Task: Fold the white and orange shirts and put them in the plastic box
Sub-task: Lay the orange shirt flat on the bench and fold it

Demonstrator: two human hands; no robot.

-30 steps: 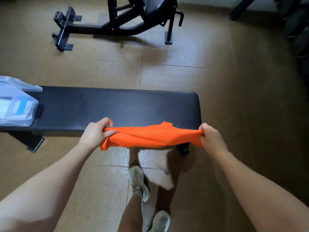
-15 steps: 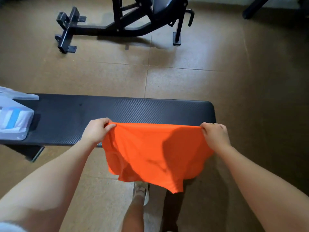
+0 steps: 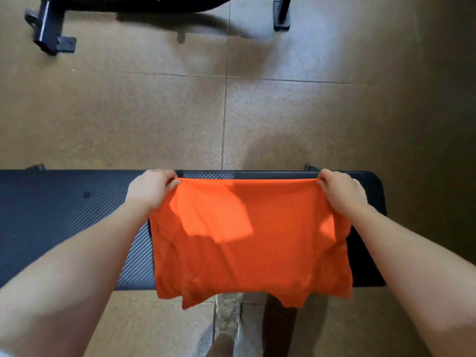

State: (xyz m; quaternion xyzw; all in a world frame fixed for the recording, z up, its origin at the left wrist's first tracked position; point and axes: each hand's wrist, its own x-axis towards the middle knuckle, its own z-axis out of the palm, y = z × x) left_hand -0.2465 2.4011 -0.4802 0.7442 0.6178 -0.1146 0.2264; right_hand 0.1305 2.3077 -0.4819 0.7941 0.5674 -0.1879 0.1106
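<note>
The orange shirt (image 3: 252, 240) is spread across the black padded bench (image 3: 67, 222), its near edge hanging over the bench's front side. My left hand (image 3: 152, 188) pinches the shirt's far left corner near the bench's back edge. My right hand (image 3: 340, 189) pinches the far right corner. Both hands hold the far edge taut between them. The white shirt and the plastic box are out of view.
Brown tiled floor (image 3: 180, 119) lies beyond the bench. A black exercise machine frame (image 3: 49, 34) stands at the top left, with another of its feet (image 3: 282, 21) at top centre. My shoe (image 3: 228, 315) is on the floor below the shirt.
The shirt went from bunched between my hands to hanging open, and now lies spread on the bench. Both hands moved forward to the bench's far edge. The view tilted down; the plastic box left the frame.
</note>
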